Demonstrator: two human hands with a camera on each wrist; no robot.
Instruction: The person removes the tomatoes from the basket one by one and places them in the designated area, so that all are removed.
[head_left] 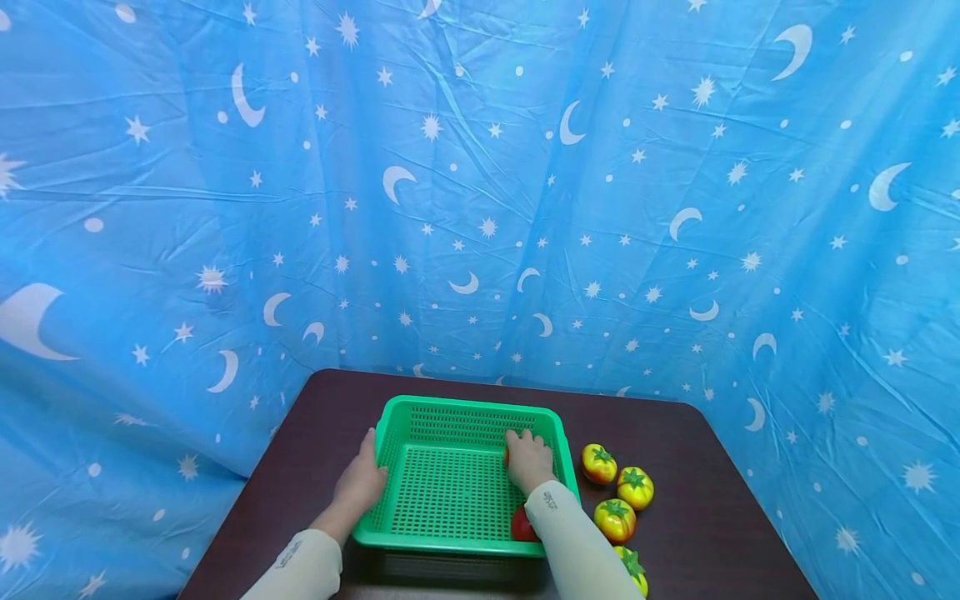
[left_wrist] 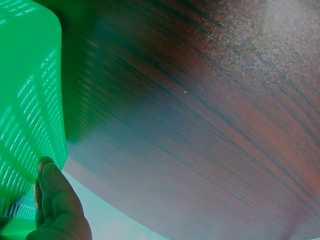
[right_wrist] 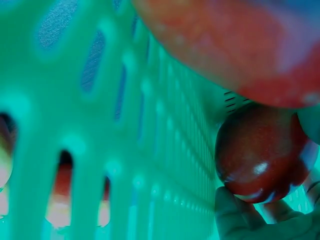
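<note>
Four yellow fruits sit right of the basket, right fingers gripping a red fruit inside, left fingers together outside.

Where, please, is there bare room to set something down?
Bare table shows right of the yellow fruits and left of the left hand; the middle of the green basket is free too. Its right side is crowded: right hand, two reddish fruits.
</note>
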